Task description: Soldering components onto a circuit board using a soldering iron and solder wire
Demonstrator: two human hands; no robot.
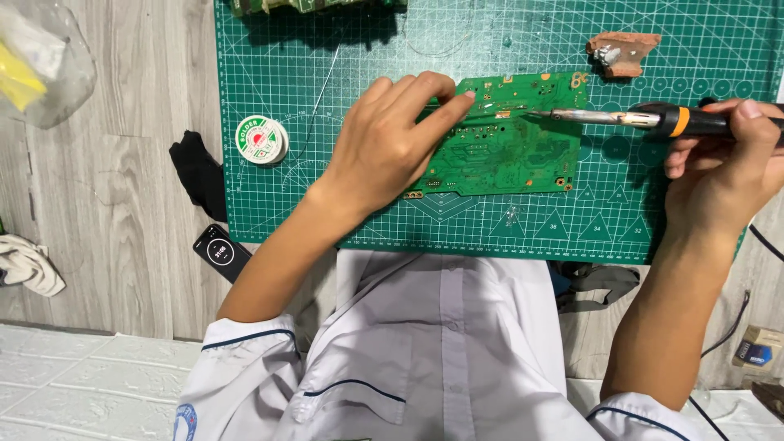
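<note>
The left hand (384, 151) presses spread fingers on the green circuit board (506, 147) flat on the cutting mat (327, 212), while the right hand (723, 167) pinches a soldering iron (645, 120), tip touching the board just beyond the left fingertips.

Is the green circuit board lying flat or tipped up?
Flat: the green circuit board lies on the green cutting mat, left hand resting on it.

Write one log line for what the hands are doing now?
left hand: fingers on circuit board | right hand: holds soldering iron, tip on board | under it: green cutting mat | nearby: solder spool
</note>
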